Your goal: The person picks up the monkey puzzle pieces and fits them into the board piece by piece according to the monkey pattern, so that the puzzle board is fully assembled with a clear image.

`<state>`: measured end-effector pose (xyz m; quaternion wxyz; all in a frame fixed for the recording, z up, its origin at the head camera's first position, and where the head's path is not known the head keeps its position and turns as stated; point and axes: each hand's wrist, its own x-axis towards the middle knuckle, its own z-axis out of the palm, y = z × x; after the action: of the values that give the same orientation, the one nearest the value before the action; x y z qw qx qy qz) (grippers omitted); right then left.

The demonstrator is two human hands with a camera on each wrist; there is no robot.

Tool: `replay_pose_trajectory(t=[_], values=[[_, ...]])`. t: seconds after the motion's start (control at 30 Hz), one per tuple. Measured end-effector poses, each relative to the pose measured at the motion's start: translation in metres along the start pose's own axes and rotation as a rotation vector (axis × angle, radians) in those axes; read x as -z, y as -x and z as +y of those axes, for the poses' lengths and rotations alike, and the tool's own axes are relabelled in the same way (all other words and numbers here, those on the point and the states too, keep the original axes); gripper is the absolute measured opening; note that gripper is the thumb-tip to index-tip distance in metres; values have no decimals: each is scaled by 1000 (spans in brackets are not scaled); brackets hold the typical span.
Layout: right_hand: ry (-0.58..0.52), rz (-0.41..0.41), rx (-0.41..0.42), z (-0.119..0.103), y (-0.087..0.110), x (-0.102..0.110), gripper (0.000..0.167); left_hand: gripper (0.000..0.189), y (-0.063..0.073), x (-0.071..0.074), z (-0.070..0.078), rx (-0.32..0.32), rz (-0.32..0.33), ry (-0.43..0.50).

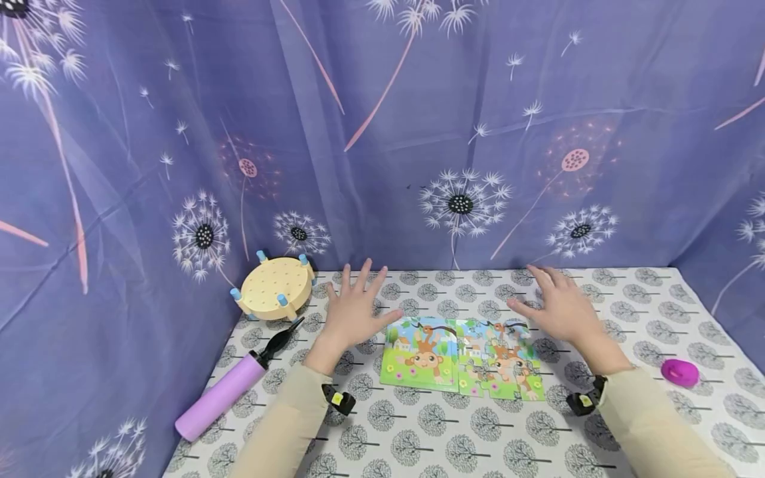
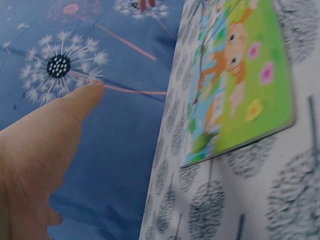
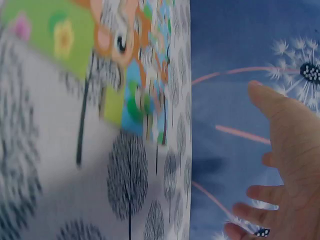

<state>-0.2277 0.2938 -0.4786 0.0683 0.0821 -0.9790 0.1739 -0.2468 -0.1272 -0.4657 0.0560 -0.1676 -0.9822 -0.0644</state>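
Note:
My left hand (image 1: 355, 307) is spread wide, thumb out, at the left of a monkey picture board (image 1: 418, 358). Nothing is in its grasp. Opposite it, my right hand (image 1: 562, 311) is also spread and holds nothing, by the upper right corner of a monkey jigsaw puzzle (image 1: 505, 378). The board and puzzle lie side by side on the tablecloth, with matching monkey pictures. Patches of tree-print cloth show between some of the puzzle's pieces. In the left wrist view the thumb (image 2: 75, 107) points toward the curtain, apart from the board. The right wrist view shows stretched fingers (image 3: 265, 194).
A purple hand pump (image 1: 224, 395) with a black nozzle lies at the left edge. Behind it sits a round yellow pegged toy (image 1: 276, 287) with blue tips. A magenta oval object (image 1: 680, 373) rests at the right. Blue dandelion curtains (image 1: 382, 186) border the tree-print tablecloth (image 1: 430, 458).

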Motion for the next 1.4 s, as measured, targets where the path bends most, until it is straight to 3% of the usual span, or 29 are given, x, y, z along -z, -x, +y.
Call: replay_pose_trajectory(t=[0.13,0.43,0.6,0.73,1.1,1.4], values=[[-58,2,70,-16,0,-7,90,96,11,-4,5,-31,-19,12],[-218,-193,122,-53,1,-33,65,96,40,-16,20,-150,-116,-11],[-264,-244,77,-62,1,-54,65,97,52,-28,22,-207,-165,-4],[-287,-262,14,-67,2,-62,67,102,58,-35,22,-218,-224,1],[-260,-267,-61,-75,1,-62,63,106,60,-42,21,-196,-274,-19],[-271,-143,-58,-81,11,-62,54,105,62,-44,22,-180,-256,-6]])
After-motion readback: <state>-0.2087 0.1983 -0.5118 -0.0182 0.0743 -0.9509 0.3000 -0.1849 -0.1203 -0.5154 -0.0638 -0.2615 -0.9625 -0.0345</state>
